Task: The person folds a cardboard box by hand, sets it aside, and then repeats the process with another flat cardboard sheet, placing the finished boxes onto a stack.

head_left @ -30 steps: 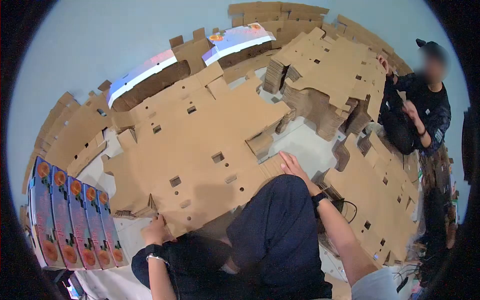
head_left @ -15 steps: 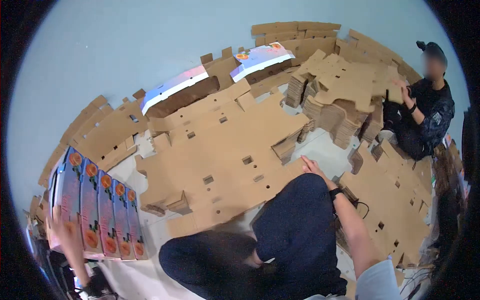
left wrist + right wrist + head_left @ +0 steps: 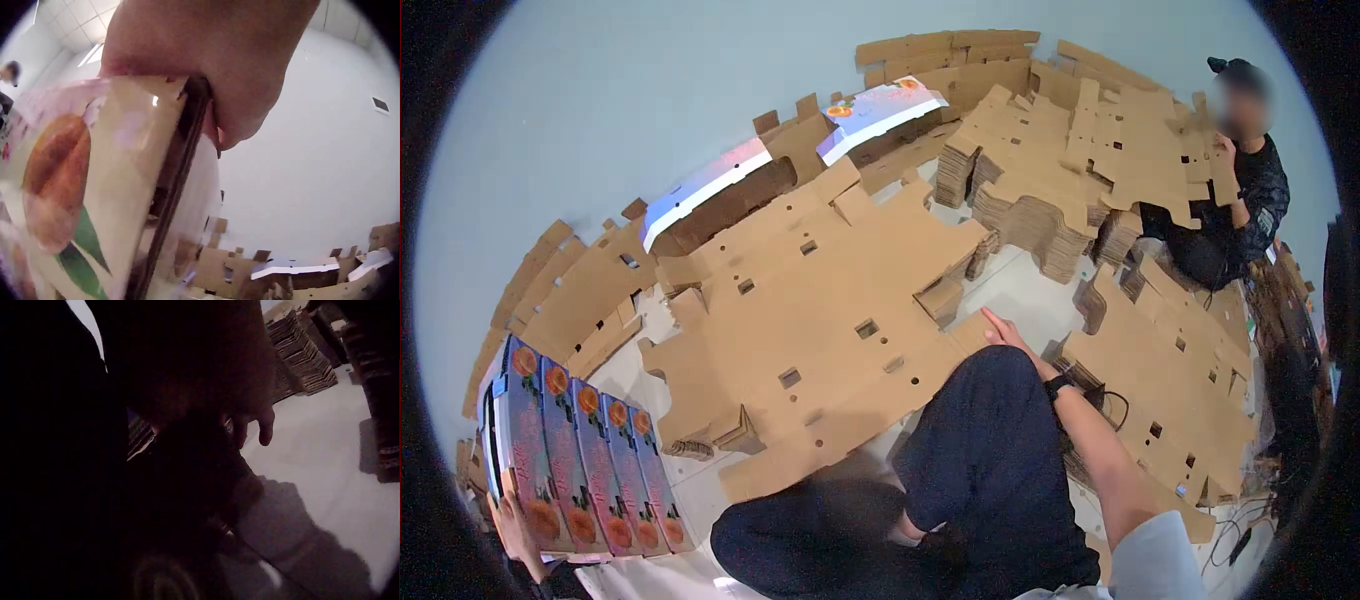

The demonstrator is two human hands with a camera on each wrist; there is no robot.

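Note:
At the far left stands a row of printed cartons [image 3: 585,470] with orange fruit pictures. My left hand [image 3: 516,530] is at the near end of the outermost one. In the left wrist view, that hand [image 3: 206,56] grips the edge of a printed carton [image 3: 125,169], its thumb side and fingers on either side of the edge. In front of me lies a stack of flat die-cut cardboard sheets [image 3: 800,310]. My right hand [image 3: 1008,338] rests at its right edge beside my knee, fingers extended; the right wrist view is dark, with a few fingers [image 3: 265,428] showing.
More cardboard stacks stand at the back right [image 3: 1040,180] and the right [image 3: 1170,400]. A person in dark clothes [image 3: 1250,200] sits there holding a cardboard sheet [image 3: 1140,150]. Folded cardboard and white-edged printed trays [image 3: 710,190] line the wall. Cables [image 3: 1230,540] lie at lower right.
My left hand has left the near left corner of the cardboard stack and moved left to the printed cartons. My right hand has stayed at the stack's edge. The other person has lifted a sheet.

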